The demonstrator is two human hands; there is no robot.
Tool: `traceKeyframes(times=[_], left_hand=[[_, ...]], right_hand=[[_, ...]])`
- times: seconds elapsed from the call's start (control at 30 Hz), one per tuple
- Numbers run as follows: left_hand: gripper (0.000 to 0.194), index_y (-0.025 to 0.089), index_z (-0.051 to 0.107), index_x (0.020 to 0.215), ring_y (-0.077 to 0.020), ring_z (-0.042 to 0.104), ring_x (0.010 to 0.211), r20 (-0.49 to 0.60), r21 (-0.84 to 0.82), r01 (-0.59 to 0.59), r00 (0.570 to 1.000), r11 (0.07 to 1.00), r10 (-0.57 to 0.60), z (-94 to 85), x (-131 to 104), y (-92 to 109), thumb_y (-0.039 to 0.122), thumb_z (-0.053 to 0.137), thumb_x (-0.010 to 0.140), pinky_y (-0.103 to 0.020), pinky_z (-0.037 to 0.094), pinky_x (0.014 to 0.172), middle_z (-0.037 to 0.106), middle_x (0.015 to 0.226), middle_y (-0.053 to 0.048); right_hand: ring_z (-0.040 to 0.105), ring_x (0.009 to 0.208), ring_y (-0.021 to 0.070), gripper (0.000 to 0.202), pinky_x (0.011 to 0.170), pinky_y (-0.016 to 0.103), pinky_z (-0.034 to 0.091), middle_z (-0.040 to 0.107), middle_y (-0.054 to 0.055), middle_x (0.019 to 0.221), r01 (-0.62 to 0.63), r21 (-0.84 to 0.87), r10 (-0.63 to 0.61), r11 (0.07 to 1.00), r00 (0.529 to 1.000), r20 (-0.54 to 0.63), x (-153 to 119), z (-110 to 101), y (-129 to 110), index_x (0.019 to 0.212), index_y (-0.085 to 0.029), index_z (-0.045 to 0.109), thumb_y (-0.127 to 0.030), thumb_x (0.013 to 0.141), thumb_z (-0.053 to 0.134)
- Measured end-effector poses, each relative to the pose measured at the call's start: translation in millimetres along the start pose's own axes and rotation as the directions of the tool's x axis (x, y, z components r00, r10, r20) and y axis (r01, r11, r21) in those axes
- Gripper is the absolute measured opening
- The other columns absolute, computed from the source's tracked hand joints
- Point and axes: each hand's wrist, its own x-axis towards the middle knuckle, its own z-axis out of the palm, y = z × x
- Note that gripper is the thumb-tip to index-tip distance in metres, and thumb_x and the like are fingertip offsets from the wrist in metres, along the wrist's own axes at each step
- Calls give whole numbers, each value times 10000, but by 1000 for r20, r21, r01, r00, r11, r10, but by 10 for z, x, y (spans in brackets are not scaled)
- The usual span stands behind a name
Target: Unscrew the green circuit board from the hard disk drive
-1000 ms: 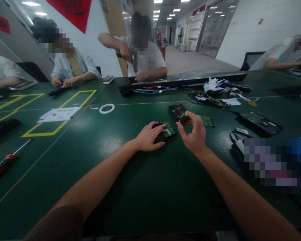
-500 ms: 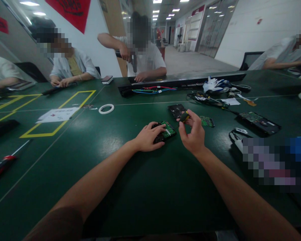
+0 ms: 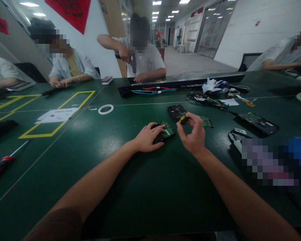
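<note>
A hard drive (image 3: 168, 130) with a green circuit board facing up lies on the table. My left hand (image 3: 149, 138) is laid over its left part, fingers across the top and thumb along the near edge, gripping it. To the right, my right hand (image 3: 193, 135) pinches the yellow-and-black handle of a screwdriver (image 3: 183, 119), which is tilted. Its tip is too small to make out near the drive's right edge. Just beyond sits another black drive (image 3: 177, 112), and a loose green circuit board (image 3: 207, 122) lies partly behind my right hand.
Farther right are an opened drive (image 3: 257, 123), cables (image 3: 205, 99) and white gloves (image 3: 212, 85). A long black housing with coloured wires (image 3: 154, 90) spans the back. At left lie a tape roll (image 3: 105, 109), paper (image 3: 56, 115) and a red-black screwdriver (image 3: 3, 164). Several people sit around the table.
The screwdriver handle in my right hand has turned, showing more yellow, and tipped slightly lower. My right fingers have shifted a little around it. My left hand stays on the hard drive.
</note>
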Motion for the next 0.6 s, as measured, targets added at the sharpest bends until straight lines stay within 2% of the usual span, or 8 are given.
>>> traceKeyframes(times=[0.2, 0.43, 0.6], left_hand=[[663, 267, 479, 1476, -430, 318, 1484, -1, 6, -4, 1000, 1000, 4, -3, -2, 2, 538, 658, 898, -665, 425, 1124, 426, 1659, -61], [651, 276, 484, 1472, -431, 316, 1486, -2, -8, -6, 1000, 1000, 6, -7, -3, -5, 536, 656, 900, -672, 416, 1126, 426, 1657, -72], [656, 275, 484, 1472, -431, 318, 1486, -6, -14, -6, 1000, 1000, 6, -18, -5, 3, 530, 664, 894, -674, 413, 1128, 436, 1650, -76]], right_hand=[[714, 968, 227, 622, 826, 438, 678, 603, 124, 1339, 1, -3, -1, 1000, 1000, 20, 17, -10, -25, 1499, -283, 418, -230, 922, 644], [709, 977, 237, 579, 788, 430, 687, 636, 91, 1238, 37, 9, -37, 999, 999, 17, 43, -14, -47, 1437, -290, 484, -257, 903, 706], [747, 1040, 249, 612, 917, 475, 674, 614, 115, 1406, -22, 60, 17, 998, 997, 69, 23, -4, -61, 1505, -302, 406, -230, 940, 628]])
